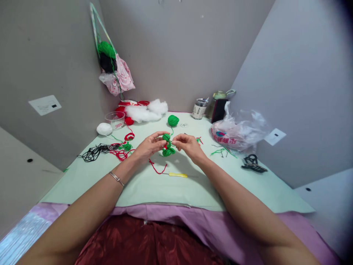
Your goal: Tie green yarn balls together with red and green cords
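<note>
- Between nine and ten o'clock from the green-and-red yarn piece (pixel 167 151): a white card (pixel 41 104) on the grey wall (pixel 68 48), its fine print illegible.
- Nine o'clock: tangled black yarn (pixel 95 152) and a white ball (pixel 104 129).
- Ten o'clock: a clear tub (pixel 118 125), its red lettering too small to read.
- Centre, left side: left hand (pixel 152 145), nearly closed, thumb and fingers pinching the yarn piece, which is held above the pale green mat (pixel 138 191) and partly hidden by fingertips.
- Twelve o'clock: a green yarn ball (pixel 173 120).
- Between five and six: a yellow-handled hook (pixel 178 175).
- Centre, right side: right hand (pixel 187 144), thumb and forefinger pinched at the piece's edge; any slender tool between them cannot be made out.
- Between one and two: a can (pixel 199 111) with dark vertical characters, unreadable.
- Three o'clock: a crumpled plastic bag (pixel 237 132), red characters ending "超市", the beginning lost in creases.
- Just past three: a black claw clip (pixel 253 164).
</note>
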`<state>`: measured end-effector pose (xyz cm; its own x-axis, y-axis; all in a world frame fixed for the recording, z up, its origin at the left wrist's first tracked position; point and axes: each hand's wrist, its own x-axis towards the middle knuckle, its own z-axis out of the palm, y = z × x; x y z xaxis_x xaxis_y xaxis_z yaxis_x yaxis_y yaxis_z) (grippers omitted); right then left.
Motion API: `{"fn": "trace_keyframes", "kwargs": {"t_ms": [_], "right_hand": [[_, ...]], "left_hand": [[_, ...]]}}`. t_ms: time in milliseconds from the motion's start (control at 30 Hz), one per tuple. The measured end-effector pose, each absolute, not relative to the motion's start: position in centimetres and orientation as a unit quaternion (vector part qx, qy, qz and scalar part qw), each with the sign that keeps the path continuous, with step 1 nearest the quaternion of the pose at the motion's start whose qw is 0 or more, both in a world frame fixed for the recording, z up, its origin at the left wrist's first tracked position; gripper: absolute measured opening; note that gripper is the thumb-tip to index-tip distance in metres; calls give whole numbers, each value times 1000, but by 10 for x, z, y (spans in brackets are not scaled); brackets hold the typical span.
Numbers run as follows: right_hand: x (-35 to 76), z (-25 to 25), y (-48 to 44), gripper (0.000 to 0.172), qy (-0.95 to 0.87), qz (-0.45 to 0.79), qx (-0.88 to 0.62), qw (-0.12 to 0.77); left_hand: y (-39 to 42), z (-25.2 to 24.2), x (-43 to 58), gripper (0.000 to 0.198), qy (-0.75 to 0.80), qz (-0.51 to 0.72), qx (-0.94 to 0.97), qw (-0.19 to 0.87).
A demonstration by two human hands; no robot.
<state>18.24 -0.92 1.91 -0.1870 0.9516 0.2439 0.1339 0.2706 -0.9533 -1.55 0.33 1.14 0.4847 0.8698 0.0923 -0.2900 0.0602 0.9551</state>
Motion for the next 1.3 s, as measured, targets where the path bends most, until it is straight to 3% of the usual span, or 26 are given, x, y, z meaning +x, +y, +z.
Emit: {"fn": "trace_keyframes", "kwargs": {"t_ms": [733,933,1100,1300], "right_hand": [[179,21,-14,17,-690,393,-394,463],[183,25,-15,17,-729,300,-423,447],[185,26,-11,17,-715,347,-408,450],[186,30,-10,28,-587,451,-397,543]], "left_hand": [[5,3,-10,39,302,442,564,629],[2,0,-9,33,310,403,570,646],[0,0,-7,35,292,347,584,673],[-2,3,-6,33,286,316,563,708]]}}
